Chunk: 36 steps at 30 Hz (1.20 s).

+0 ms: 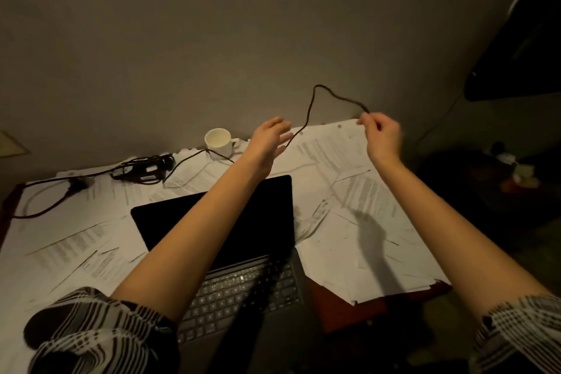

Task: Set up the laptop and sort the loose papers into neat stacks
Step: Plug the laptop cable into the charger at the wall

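The right hand pinches the cable above the far papers; the left hand hangs loose (fingers relaxed) beside it. Feed slack gently toward the open laptop on the desk.

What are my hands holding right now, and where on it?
Right hand pinches the black cable near its raised free end. Left hand is open beside the cable, gripping nothing.

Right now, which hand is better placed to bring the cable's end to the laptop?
The right hand: it already pinches the cable near its raised end. The left hand is open beside the cable, gripping nothing. The laptop lies open below both arms.
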Each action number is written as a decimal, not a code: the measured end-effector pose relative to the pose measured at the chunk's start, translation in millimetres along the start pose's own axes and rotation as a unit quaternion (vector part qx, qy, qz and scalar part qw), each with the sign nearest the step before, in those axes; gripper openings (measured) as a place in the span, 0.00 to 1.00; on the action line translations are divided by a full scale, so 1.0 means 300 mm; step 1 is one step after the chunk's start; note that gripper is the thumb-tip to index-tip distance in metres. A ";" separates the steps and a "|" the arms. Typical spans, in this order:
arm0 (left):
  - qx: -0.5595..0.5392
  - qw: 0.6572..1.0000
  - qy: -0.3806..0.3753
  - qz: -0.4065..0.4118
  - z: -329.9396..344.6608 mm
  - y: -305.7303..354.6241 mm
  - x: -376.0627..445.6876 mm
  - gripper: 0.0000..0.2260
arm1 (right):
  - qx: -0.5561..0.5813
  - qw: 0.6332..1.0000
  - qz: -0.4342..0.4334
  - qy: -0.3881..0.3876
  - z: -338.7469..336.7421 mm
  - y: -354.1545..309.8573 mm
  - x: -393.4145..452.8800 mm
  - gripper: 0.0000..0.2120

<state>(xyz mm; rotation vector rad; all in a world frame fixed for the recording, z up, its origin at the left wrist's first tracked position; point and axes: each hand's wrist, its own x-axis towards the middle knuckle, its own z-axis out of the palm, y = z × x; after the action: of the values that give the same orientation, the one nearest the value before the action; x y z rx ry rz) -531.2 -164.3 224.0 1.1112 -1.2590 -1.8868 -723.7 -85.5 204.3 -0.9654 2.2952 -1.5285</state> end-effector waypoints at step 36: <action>0.819 0.378 -0.409 0.139 0.020 -0.939 -0.143 0.44 | 0.080 0.860 0.432 -0.259 0.274 0.744 -0.541 0.10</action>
<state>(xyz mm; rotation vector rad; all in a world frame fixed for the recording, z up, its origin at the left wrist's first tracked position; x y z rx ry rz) -526.0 -23.3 -23.8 0.1999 -3.7963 -0.0383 -647.3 9.7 -56.3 -0.1691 1.7612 -0.8941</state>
